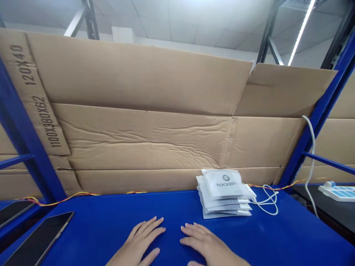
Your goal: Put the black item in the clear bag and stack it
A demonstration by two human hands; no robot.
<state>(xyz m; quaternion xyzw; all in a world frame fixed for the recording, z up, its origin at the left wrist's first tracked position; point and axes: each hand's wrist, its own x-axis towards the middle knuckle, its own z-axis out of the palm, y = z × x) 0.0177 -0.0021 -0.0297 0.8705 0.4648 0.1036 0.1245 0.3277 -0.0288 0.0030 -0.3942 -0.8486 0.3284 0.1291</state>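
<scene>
My left hand (pixel 140 242) and my right hand (pixel 206 245) rest flat, palms down, on the blue work surface (pixel 91 218), with fingers spread and nothing in them. The nearest thing to my right hand is a stack of several clear and white packets (pixel 223 194), the top one printed "ROCKBR", with the rest of the word hidden. A white cable (pixel 268 201) lies coiled beside the stack's right side and seems to come from it. Neither hand touches the stack.
Two dark tablets (pixel 39 240) lie at the left edge of the surface. Flattened cardboard (pixel 138 140) stands behind it inside a blue metal rack (pixel 24 129). A red-and-yellow wire (pixel 63 199) runs along the back. A white device (pixel 335 192) sits on a black shelf at right.
</scene>
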